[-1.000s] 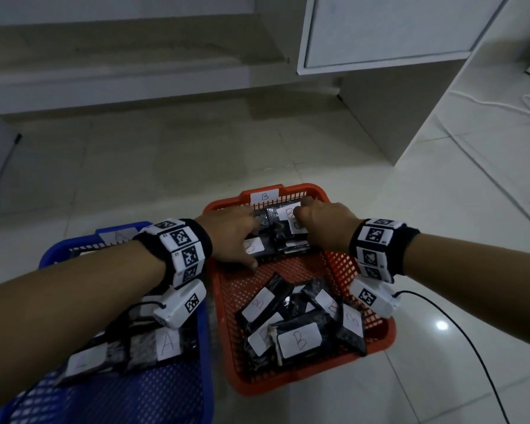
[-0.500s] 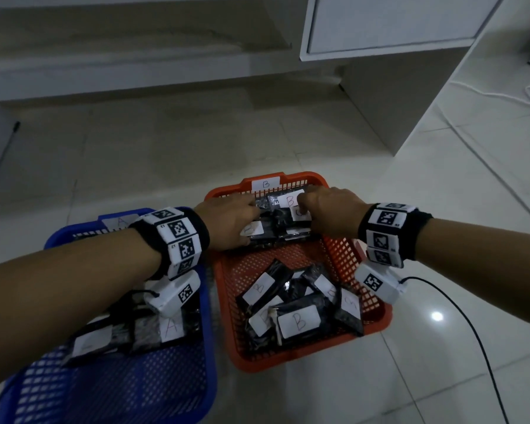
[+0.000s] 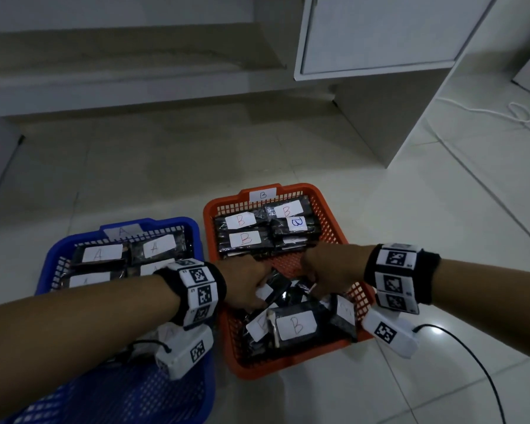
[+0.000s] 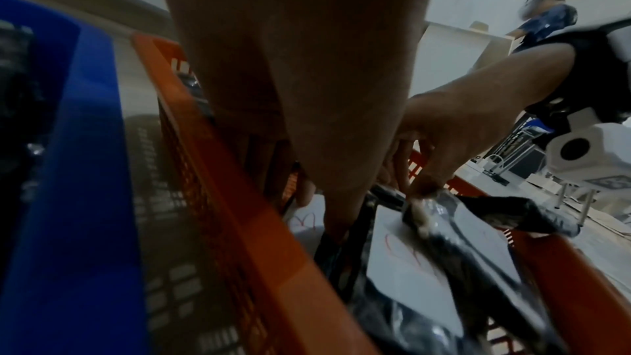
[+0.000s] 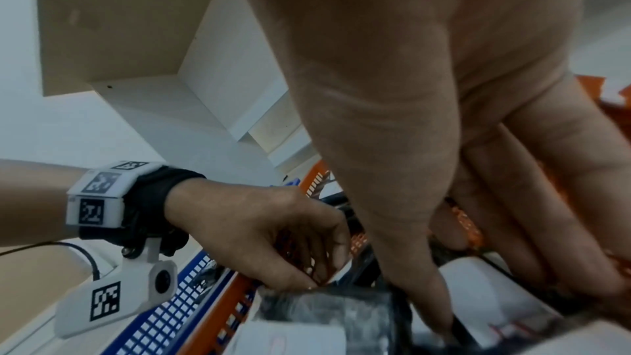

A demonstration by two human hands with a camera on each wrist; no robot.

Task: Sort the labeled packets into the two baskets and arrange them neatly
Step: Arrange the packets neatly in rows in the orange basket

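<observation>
Both hands are lowered into the middle of the orange basket [image 3: 331, 215], set on the floor beside the blue basket [image 3: 58, 249]. A loose black B packet [image 3: 276, 286] is pinched by the curled fingers of the left hand [image 3: 245, 283]. Another packet [image 3: 303, 286] is gripped by the right hand [image 3: 328, 270]. Neat B packets [image 3: 245, 237] are stacked at the far end.

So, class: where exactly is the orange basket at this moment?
In the head view the orange basket sits on the tiled floor, right of the blue basket, both hands reaching inside it.
</observation>
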